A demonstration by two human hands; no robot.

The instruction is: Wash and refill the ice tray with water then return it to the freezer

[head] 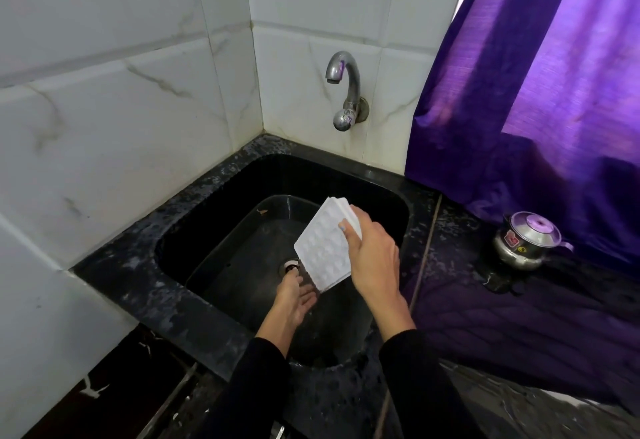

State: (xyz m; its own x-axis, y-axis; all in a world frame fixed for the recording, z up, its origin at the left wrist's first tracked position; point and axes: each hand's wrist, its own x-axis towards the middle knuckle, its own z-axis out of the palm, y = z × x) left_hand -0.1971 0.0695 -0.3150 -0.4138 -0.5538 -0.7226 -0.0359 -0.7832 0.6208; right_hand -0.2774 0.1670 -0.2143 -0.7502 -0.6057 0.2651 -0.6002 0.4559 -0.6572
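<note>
A white ice tray [322, 248] hangs tilted over the black sink [221, 203], its bumpy underside facing me. My right hand [372, 258] grips its right edge, thumb on the face and fingers behind. My left hand [294, 298] lies palm up just below the tray's lower corner, fingers relaxed, near the drain [289, 265]. The chrome tap [343, 89] on the tiled wall above the sink shows no water running.
A black speckled counter [450, 265] surrounds the sink. A small steel pot with a lid [528, 239] stands at the right on the counter. A purple curtain [536, 92] hangs over the right side and drapes onto the counter. White tiled walls close the left and back.
</note>
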